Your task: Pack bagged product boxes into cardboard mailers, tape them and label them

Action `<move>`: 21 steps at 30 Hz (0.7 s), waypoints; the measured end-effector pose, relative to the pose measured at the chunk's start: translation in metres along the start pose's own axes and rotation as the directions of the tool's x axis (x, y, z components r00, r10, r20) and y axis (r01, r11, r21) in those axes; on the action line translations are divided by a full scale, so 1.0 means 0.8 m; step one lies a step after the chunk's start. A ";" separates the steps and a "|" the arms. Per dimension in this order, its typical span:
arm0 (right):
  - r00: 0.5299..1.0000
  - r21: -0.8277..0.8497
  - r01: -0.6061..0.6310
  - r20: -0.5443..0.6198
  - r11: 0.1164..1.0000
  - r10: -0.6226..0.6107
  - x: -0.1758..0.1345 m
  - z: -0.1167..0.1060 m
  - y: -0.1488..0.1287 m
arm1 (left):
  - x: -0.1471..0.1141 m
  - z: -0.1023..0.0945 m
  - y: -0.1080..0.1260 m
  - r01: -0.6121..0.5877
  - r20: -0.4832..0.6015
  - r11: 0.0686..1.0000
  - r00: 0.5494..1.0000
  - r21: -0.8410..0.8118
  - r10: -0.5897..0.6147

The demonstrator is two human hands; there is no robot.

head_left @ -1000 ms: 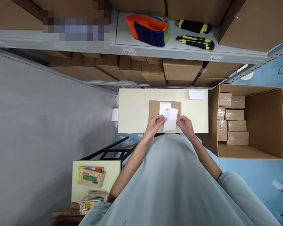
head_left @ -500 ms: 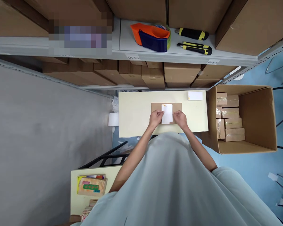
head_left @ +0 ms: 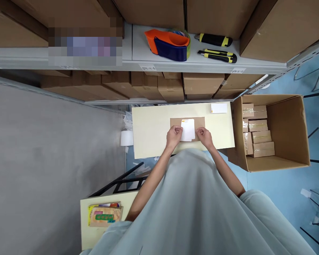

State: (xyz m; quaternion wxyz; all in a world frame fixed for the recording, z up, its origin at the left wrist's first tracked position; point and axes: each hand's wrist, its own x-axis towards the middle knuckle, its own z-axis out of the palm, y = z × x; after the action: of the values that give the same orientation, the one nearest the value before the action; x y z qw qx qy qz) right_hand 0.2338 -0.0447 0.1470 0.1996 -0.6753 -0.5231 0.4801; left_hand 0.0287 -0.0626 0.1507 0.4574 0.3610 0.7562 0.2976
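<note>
A white paper sheet (head_left: 188, 131) with small orange print at its top lies over a flat brown cardboard piece (head_left: 201, 122) on the cream table. My left hand (head_left: 174, 136) has its thumb and fingers closed at the sheet's left edge. Just off the right edge is my right hand (head_left: 205, 136), fingertips pressed together over the brown cardboard. Whether anything small is between those fingertips is too fine to see.
A white box (head_left: 218, 108) lies at the back right of the cream table (head_left: 151, 131). An open carton (head_left: 288, 131) with several small taped boxes stands to the right. Above, a shelf (head_left: 138, 53) bears a tape dispenser (head_left: 170, 47), utility knives (head_left: 217, 56) and large cartons.
The camera view has shifted slightly. My left hand stays at the sheet's left edge; the sheet looks a little straighter and wider. My right hand remains just beside the right edge.
</note>
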 end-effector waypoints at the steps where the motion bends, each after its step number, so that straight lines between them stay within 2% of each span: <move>1: 1.000 -0.004 -0.002 0.002 1.000 0.002 0.001 0.001 0.001 | 0.000 -0.003 -0.002 -0.003 -0.007 0.999 1.000 0.039 0.003; 8: 0.996 -0.076 0.053 0.075 0.996 -0.047 -0.004 0.009 0.009 | 0.001 -0.011 -0.021 -0.082 0.024 0.958 0.997 0.274 0.079; 10: 0.992 -0.105 0.095 0.091 0.990 -0.085 -0.007 0.011 0.011 | 0.002 -0.012 -0.024 -0.142 0.031 0.937 0.990 0.318 0.140; 12: 0.986 -0.157 0.154 0.096 0.976 -0.140 -0.008 0.013 0.012 | 0.001 -0.013 -0.023 -0.255 0.039 0.901 0.965 0.351 0.258; 14: 0.968 -0.235 0.248 0.102 0.940 -0.230 -0.007 0.013 0.011 | 0.000 -0.014 -0.020 -0.406 0.096 0.831 0.911 0.380 0.401; 16: 0.929 -0.316 0.369 0.141 0.874 -0.341 -0.004 0.014 0.007 | -0.002 -0.011 -0.016 -0.549 0.218 0.734 0.835 0.400 0.505; 19: 0.870 -0.404 0.493 0.248 0.770 -0.427 0.005 0.018 0.002 | -0.003 -0.003 -0.012 -0.689 0.430 0.603 0.724 0.403 0.540; 21: 0.856 -0.444 0.516 0.300 0.732 -0.421 0.010 0.023 0.001 | -0.001 0.004 -0.013 -0.723 0.513 0.557 0.687 0.409 0.515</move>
State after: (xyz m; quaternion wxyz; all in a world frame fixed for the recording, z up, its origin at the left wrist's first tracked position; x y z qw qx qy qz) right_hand 0.2185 -0.0418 0.1347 0.0807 -0.5029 -0.8001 0.3168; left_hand 0.0290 -0.0685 0.1418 0.3076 0.7735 0.5391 0.1283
